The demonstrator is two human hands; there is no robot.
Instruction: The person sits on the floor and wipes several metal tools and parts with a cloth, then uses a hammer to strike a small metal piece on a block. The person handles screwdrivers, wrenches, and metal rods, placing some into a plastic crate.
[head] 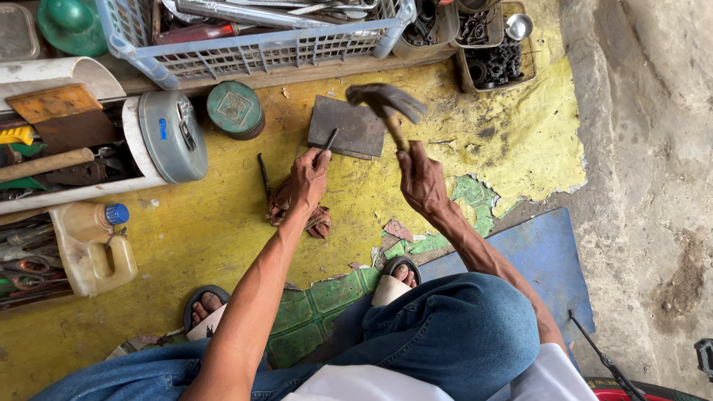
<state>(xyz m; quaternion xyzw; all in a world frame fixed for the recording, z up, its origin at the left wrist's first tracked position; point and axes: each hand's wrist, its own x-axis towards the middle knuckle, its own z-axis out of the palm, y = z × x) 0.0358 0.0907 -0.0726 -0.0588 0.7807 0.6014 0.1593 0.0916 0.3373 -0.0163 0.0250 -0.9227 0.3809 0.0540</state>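
Worn yellow floor [223, 245], green patches, bare concrete [646, 148] at right, daylight.

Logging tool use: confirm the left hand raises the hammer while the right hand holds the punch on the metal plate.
Wrong: the hands are swapped. The head view shows the right hand raising the hammer, the left hand holding the punch on the metal plate.

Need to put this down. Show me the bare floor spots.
Bare yellow floor lies between the plastic jug and the left hand, and again right of the hammer below the parts trays. The left edge and the top are crowded with tools.
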